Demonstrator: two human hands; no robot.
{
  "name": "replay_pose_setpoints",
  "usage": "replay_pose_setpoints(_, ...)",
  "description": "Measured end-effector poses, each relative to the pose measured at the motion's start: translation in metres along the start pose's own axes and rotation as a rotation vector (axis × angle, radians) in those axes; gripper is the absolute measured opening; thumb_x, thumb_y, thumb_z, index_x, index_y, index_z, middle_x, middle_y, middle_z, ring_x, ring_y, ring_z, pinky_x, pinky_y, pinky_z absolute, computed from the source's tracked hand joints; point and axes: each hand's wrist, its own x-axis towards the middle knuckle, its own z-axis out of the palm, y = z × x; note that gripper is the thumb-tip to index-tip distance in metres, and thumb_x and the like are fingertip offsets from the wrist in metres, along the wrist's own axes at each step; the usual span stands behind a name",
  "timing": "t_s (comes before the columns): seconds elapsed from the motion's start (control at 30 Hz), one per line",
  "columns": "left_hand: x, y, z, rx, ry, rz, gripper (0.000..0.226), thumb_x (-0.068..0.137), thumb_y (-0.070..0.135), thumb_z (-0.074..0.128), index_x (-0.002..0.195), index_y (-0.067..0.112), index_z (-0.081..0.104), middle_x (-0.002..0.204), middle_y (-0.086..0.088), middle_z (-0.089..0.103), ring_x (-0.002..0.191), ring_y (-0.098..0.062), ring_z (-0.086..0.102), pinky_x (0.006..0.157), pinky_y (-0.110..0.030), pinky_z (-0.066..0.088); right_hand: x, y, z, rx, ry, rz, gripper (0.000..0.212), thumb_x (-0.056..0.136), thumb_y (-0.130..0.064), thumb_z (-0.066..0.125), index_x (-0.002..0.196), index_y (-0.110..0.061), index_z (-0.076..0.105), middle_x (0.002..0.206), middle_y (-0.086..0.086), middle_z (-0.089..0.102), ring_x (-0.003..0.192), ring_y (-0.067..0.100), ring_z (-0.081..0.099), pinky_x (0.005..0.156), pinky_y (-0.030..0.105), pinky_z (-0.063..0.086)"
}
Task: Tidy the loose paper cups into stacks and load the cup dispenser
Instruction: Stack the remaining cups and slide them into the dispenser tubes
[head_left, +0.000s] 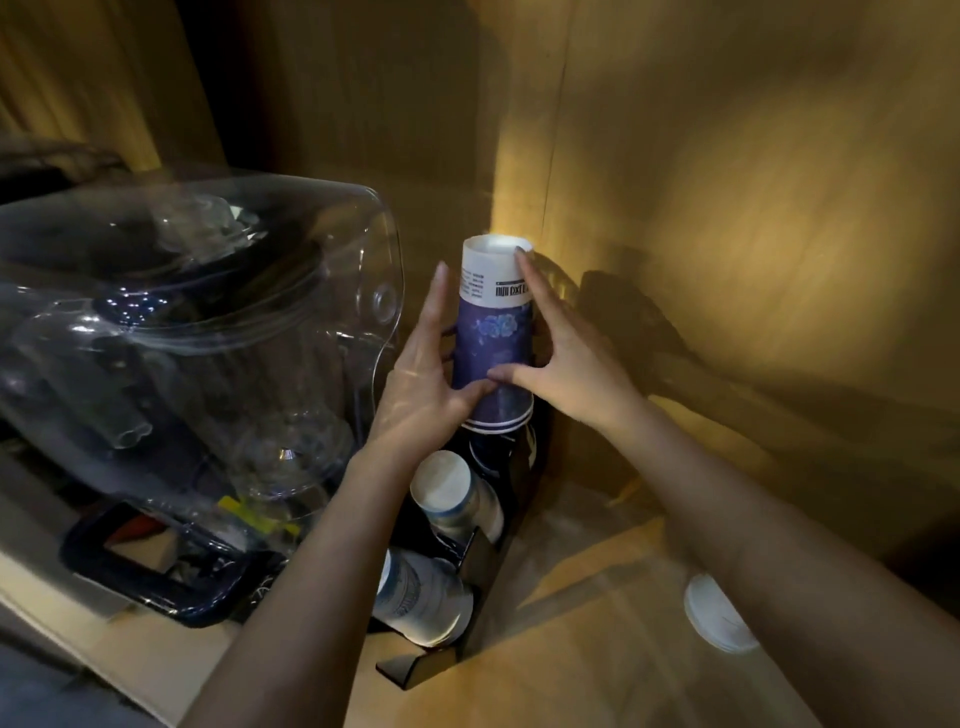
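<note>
A short stack of upside-down paper cups (494, 332), blue with a white band and a flower print, stands over the top slot of the black cup dispenser (498, 561). My left hand (426, 379) grips its left side and my right hand (566, 364) its right side, one fingertip on the top. Lower dispenser slots hold more cups: one stack (452, 493) in the middle slot and another (421, 597) in the bottom slot, both lying with white ends outward.
A large clear plastic cover over a glass jug (197, 338) sits on a dark tray (156, 577) at the left, close to the dispenser. A lone white cup (711, 613) lies on the wooden shelf under my right forearm. Wooden walls close in behind and right.
</note>
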Motion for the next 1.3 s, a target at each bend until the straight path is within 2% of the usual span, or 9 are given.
replay_pose_setpoints(0.17,0.011,-0.008,-0.001,0.005,-0.026,-0.022,0.129,0.066,0.015,0.083,0.125,0.07,-0.018,0.14,-0.015,0.043,0.104,-0.006,0.056,0.088,-0.033,0.05,0.007,0.0,-0.006,0.109,-0.077,-0.011,0.126,0.061,-0.018,0.084,0.125,-0.068,-0.012,0.156,-0.003,0.0,0.14,0.029,0.019,0.104,0.061,0.032)
replay_pose_setpoints(0.3,0.01,-0.011,0.001,0.005,-0.051,-0.032,0.133,0.066,0.007,0.08,0.124,0.068,-0.022,0.149,-0.013,0.03,0.119,-0.011,0.051,0.099,-0.041,0.047,0.01,0.002,0.0,0.046,-0.065,-0.099,0.125,0.06,-0.018,0.084,0.124,-0.069,-0.011,0.141,-0.013,0.009,0.13,0.014,0.015,0.102,0.046,0.028)
replay_pose_setpoints(0.37,0.006,-0.01,0.002,0.026,-0.094,-0.042,0.123,0.069,0.007,0.078,0.13,0.068,-0.01,0.145,-0.009,0.035,0.124,-0.016,0.049,0.101,-0.049,0.046,0.009,0.007,0.003,0.056,-0.054,-0.089,0.11,0.064,-0.018,0.081,0.125,-0.068,0.003,0.128,-0.021,0.015,0.121,0.01,0.017,0.099,0.039,0.029)
replay_pose_setpoints(0.5,-0.002,-0.015,0.007,0.173,-0.114,-0.077,0.074,0.076,0.017,0.07,0.128,0.05,0.028,0.123,0.0,0.046,0.108,-0.022,0.056,0.089,-0.045,0.051,-0.002,0.021,0.018,-0.101,-0.056,-0.143,0.064,0.075,-0.02,0.071,0.124,-0.041,0.034,0.133,-0.004,0.023,0.111,0.019,0.041,0.089,0.03,0.039)
replay_pose_setpoints(0.63,-0.023,-0.026,0.023,0.369,-0.2,-0.045,0.062,0.086,0.022,0.062,0.14,0.024,0.033,0.125,-0.005,0.05,0.107,-0.023,0.055,0.078,-0.034,0.05,-0.024,0.039,0.039,-0.231,-0.097,-0.178,0.046,0.083,-0.025,0.062,0.127,-0.025,0.049,0.14,0.009,0.037,0.108,0.031,0.054,0.076,0.033,0.048)
replay_pose_setpoints(0.9,-0.024,-0.027,0.026,0.417,-0.163,-0.037,0.059,0.088,0.026,0.059,0.142,0.02,0.034,0.127,-0.006,0.053,0.108,-0.02,0.055,0.077,-0.034,0.052,-0.026,0.04,0.037,-0.267,-0.08,-0.159,0.047,0.085,-0.028,0.059,0.131,-0.024,0.048,0.14,0.009,0.041,0.109,0.03,0.054,0.072,0.032,0.046)
replay_pose_setpoints(1.07,-0.018,-0.014,0.021,0.512,-0.241,-0.05,0.055,0.088,0.024,0.058,0.138,0.015,0.039,0.124,-0.014,0.053,0.11,-0.029,0.052,0.088,-0.042,0.047,-0.033,0.035,0.028,-0.275,-0.078,-0.102,0.05,0.085,-0.032,0.059,0.132,-0.025,0.044,0.142,0.008,0.036,0.116,0.032,0.049,0.087,0.041,0.049)
replay_pose_setpoints(1.13,-0.018,-0.001,0.023,0.571,-0.179,-0.013,0.047,0.087,0.023,0.059,0.131,0.011,0.047,0.123,-0.017,0.054,0.109,-0.034,0.051,0.089,-0.043,0.043,-0.042,0.038,0.017,-0.2,-0.013,-0.065,0.051,0.085,-0.032,0.059,0.132,-0.024,0.043,0.137,0.006,0.04,0.114,0.03,0.051,0.089,0.043,0.049)
replay_pose_setpoints(1.3,-0.022,0.043,0.053,0.414,-0.088,0.045,0.052,0.085,0.025,0.061,0.132,0.01,0.045,0.128,-0.016,0.054,0.119,-0.033,0.048,0.096,-0.045,0.041,-0.073,0.065,-0.016,-0.113,0.092,0.058,0.054,0.084,-0.036,0.058,0.133,-0.025,0.038,0.133,0.002,0.042,0.119,0.021,0.045,0.092,0.028,0.037)
